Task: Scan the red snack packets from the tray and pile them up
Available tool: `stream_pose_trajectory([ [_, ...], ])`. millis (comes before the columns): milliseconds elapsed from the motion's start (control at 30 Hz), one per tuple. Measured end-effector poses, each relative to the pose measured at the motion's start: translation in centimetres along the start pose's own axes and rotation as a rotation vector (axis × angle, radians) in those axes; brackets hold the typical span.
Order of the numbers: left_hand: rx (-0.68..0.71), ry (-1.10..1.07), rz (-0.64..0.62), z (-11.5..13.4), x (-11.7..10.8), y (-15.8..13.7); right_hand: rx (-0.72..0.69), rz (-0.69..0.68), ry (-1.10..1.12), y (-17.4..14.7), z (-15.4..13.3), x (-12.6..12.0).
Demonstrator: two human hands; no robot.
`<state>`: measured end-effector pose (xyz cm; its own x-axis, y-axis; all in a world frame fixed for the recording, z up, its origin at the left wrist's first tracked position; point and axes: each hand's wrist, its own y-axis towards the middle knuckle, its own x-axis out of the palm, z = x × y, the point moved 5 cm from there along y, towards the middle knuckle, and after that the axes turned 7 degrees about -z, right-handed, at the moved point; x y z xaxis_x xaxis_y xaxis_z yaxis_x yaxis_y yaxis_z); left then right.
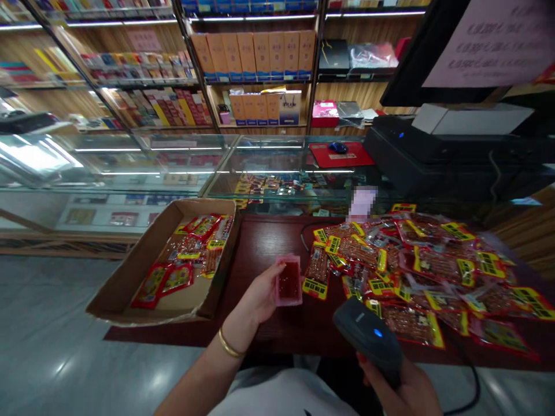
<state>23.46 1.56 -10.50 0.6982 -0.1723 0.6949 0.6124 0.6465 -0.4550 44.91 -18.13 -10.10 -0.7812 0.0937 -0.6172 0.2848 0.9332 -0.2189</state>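
Observation:
My left hand [262, 292] grips a small packet [289, 282] with a pink edge and a dark red middle, held above the dark red-brown counter [264, 231]. In my right hand [399, 387] is a black barcode scanner [368, 335] with a lit blue light. Its head points toward the packet but stays apart from it. Right of the packet lies a heap of red and yellow snack packets [437, 266] in clear plastic. To the left, an open cardboard box [195, 315] has several similar packets [177, 277] in it.
A glass display case [269, 153] runs behind the counter, with a red mouse pad [355, 155] and a blue mouse [338, 148] on top. At the right stand a black till [459, 162] and a monitor [403, 63]. The scanner's cable [474, 375] hangs at the lower right.

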Motion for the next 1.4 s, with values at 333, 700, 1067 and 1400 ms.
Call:
stream_pose_trajectory([
  [333, 0.046, -0.177, -0.033, 0.4, -1.1, -0.3, -0.063, 0.077, 0.133, 0.1, -2.3, 0.8],
  [700, 0.058, -0.106, -0.038, 0.8, -0.9, -0.3, -0.026, 0.064, 0.114, 0.0, -2.7, 0.4],
  [1067, 0.232, 0.01, -0.026, 1.5, -0.1, -0.4, -0.014, 0.019, 0.122, -0.1, -3.6, 0.9],
  [1400, 0.119, -0.03, 0.031, 0.2, 0.1, 0.2, -0.037, 0.029, 0.093, 0.1, -4.1, 0.4],
])
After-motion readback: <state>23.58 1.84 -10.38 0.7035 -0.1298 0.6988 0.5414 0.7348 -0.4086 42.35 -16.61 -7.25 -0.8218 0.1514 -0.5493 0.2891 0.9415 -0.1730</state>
